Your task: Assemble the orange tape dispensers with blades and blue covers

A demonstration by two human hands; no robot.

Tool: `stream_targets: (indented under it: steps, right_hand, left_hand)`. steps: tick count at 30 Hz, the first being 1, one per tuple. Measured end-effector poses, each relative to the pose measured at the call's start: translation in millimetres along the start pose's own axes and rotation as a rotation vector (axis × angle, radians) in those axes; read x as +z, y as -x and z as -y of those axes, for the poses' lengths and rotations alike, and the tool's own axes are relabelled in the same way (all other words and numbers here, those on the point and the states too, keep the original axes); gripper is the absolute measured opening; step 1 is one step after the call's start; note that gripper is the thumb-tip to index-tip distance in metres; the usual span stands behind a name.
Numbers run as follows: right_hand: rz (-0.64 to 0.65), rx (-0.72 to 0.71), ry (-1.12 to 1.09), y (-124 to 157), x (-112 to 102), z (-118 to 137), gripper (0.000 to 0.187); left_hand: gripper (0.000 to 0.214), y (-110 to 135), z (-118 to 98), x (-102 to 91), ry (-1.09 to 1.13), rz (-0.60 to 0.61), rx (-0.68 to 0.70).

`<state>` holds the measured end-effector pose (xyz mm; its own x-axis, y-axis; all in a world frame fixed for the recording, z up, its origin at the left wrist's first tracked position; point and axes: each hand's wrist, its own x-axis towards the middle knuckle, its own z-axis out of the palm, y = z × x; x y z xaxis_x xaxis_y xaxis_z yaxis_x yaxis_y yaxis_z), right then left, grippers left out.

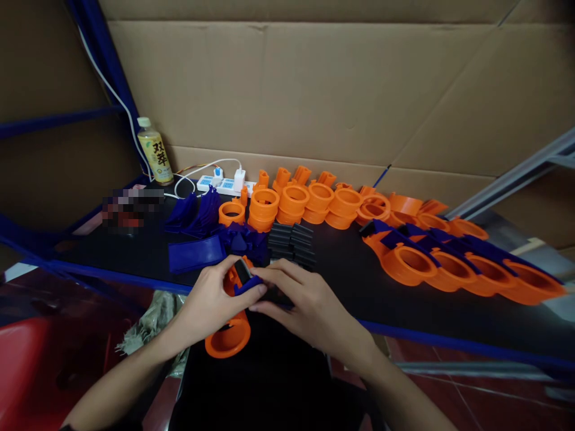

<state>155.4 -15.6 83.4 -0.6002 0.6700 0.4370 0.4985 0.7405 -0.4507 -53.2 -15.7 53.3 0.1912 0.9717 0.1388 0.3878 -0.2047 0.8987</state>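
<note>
Bottle (155,157), 1 pc., yellow label, white cap, upright at back L corner of black tabletop (135,254). Blue curved parts (204,214), in piles, R of bottle; blue flat panel (196,254) in front. L hand (210,302), thumb & fingers clamped on orange ring-ended piece (244,339), held up at front edge of tabletop, ring end toward wearer; black block (242,270) & blue part (248,286) at its other end, betw. both hands. White power strip (228,184), w/ plugs & cable, at back. Ribbed black pieces (291,242), piled just beyond hands. R hand (312,299), fingertips at R side of blue part; can't tell if pinching or only touching. Orange rings (291,214), stacked, row along back. Far R: orange-and-blue units (451,285), overlapping, slanted row.
</note>
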Motion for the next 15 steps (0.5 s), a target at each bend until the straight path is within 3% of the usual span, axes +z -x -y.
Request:
stream_targets:
  steps: [4, 6, 11, 15]
  right_hand:
    - [0.036, -0.021, -0.137, -33.9, -11.1, -19.0, 0.027]
    - [-0.004, -0.012, -0.066, -60.7, -8.7, -32.0, 0.031]
    - [0.14, -0.195, 0.297, -127.8, 30.9, -45.1, 0.021]
    - [0.191, -0.259, 0.524, -149.0, 65.1, -40.5, 0.012]
  left_hand:
    - [0.033, 1.4, -0.4, -8.2, 0.017, 0.024, 0.019]
    - [0.032, 2.3, -3.3, -9.0, -0.012, 0.053, 0.034]
    - [0.031, 2.3, -9.1, -4.6, -0.119, 0.093, 0.092]
    - [0.036, 1.6, -5.2, -2.9, -0.143, 0.114, 0.087]
